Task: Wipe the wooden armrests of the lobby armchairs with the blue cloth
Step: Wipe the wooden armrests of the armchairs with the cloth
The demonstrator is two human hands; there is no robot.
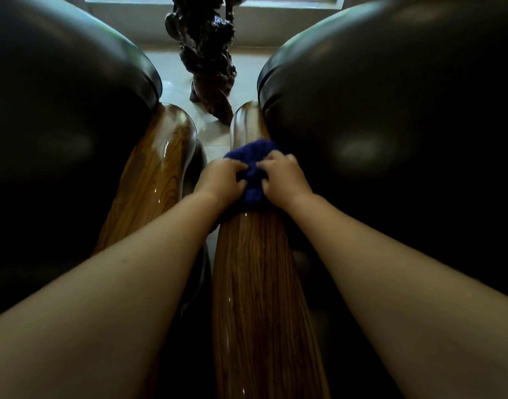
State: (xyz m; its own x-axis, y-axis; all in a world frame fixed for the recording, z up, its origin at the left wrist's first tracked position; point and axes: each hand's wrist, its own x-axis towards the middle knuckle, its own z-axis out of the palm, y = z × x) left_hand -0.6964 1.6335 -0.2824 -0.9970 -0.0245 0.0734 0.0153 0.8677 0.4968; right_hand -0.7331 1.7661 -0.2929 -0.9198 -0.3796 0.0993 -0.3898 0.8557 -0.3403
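Observation:
A bunched blue cloth (252,171) lies on the glossy wooden armrest (255,272) of the right armchair, about midway along it. My left hand (218,178) grips the cloth's left side and my right hand (283,177) grips its right side, both pressing it onto the wood. The far rounded end of this armrest (245,122) shows beyond the cloth. A second wooden armrest (152,174) of the left armchair runs parallel just to the left, untouched.
Dark leather cushions (390,125) of the right chair and of the left chair (60,110) flank the armrests. A dark carved wooden sculpture (209,61) stands on the pale tiled floor (247,79) beyond the narrow gap between the chairs.

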